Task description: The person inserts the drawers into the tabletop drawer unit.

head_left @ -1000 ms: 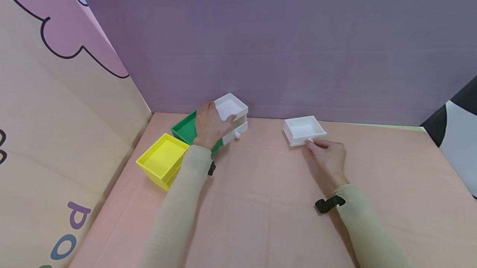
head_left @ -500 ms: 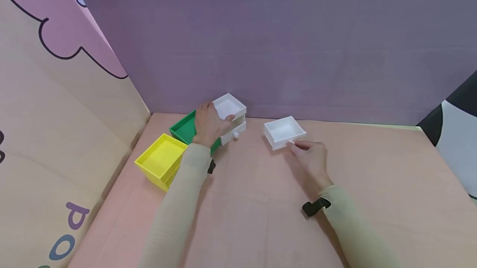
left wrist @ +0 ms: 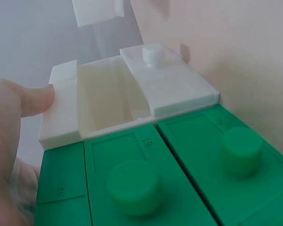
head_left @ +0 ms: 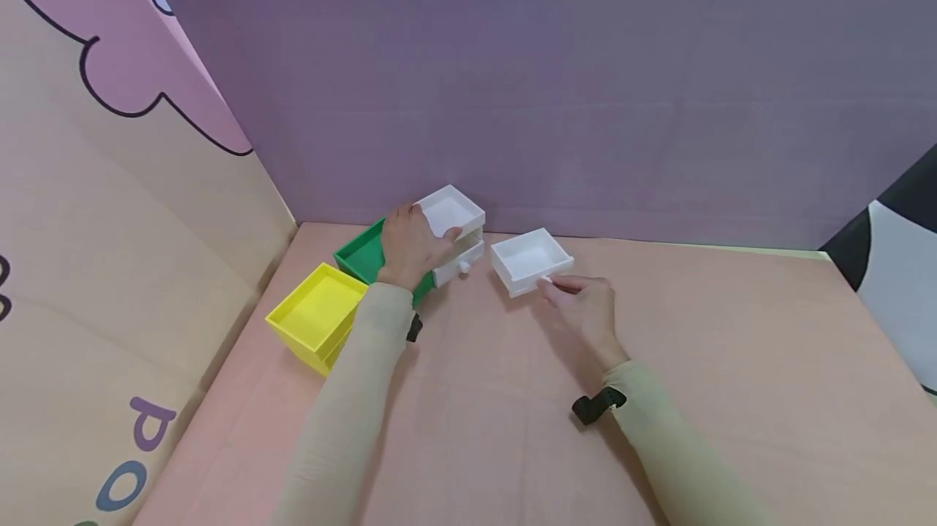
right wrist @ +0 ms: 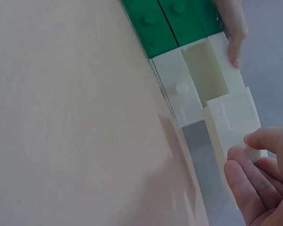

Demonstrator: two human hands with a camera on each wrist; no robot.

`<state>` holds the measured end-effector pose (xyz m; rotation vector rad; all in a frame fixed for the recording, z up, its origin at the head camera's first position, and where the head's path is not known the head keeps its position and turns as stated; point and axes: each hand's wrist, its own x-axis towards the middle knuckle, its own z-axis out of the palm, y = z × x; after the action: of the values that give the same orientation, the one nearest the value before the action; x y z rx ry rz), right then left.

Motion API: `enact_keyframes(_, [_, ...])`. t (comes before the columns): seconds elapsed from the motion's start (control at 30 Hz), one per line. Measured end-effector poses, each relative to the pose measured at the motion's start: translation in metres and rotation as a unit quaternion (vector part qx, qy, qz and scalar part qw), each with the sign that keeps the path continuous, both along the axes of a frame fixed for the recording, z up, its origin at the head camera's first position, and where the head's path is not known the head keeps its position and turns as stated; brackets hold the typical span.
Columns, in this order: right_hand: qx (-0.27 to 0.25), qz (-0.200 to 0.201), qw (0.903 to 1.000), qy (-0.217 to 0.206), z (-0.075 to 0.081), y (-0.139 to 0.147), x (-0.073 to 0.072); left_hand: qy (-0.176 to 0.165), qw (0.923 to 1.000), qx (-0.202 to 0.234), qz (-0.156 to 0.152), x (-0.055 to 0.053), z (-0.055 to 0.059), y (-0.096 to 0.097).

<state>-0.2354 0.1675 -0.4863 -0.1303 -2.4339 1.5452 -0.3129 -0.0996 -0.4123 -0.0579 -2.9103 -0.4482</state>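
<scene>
My left hand (head_left: 413, 248) holds the top of a small white drawer cabinet (head_left: 450, 207), thumb at its upper front edge in the left wrist view. The cabinet's upper slot (left wrist: 111, 96) gapes empty; its lower drawer (left wrist: 167, 82), with a round knob, sits in place. Between thumb and fingers, my right hand (head_left: 586, 310) pinches the knob of a loose white drawer (head_left: 529, 256). That drawer is just right of the cabinet, and in the right wrist view its edge overlaps the slot's corner. A green drawer cabinet (left wrist: 122, 188) adjoins the white one.
A yellow drawer cabinet (head_left: 322, 310) stands at the front left of the green one, beside my left forearm. The pink table cover (head_left: 498, 428) meets a purple backdrop (head_left: 586, 87) behind the cabinets. A printed cream panel (head_left: 132, 249) borders the left side.
My right hand has carried the loose white drawer leftward, close to the white cabinet, turning it somewhat on the way. The left hand and the cabinets have stayed put.
</scene>
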Motion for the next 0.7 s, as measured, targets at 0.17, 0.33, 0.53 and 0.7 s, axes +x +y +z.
enact_keyframes(0.17, [-0.024,0.017,0.9995,-0.007,0.004,-0.012,0.0,-0.012,0.9999,0.001,0.008,-0.001,0.001,0.0])
enact_keyframes(0.33, [-0.042,0.027,0.9986,-0.017,0.008,-0.022,0.0,-0.011,0.9998,-0.015,0.002,-0.001,0.002,0.0])
enact_keyframes(0.53, [-0.038,0.029,0.9987,-0.019,0.011,-0.033,-0.002,-0.012,0.9998,-0.013,0.003,0.0,0.004,0.0])
enact_keyframes(0.7, [-0.062,0.039,0.9971,-0.023,0.011,-0.042,-0.005,-0.016,0.9998,-0.005,0.007,0.0,0.004,-0.001])
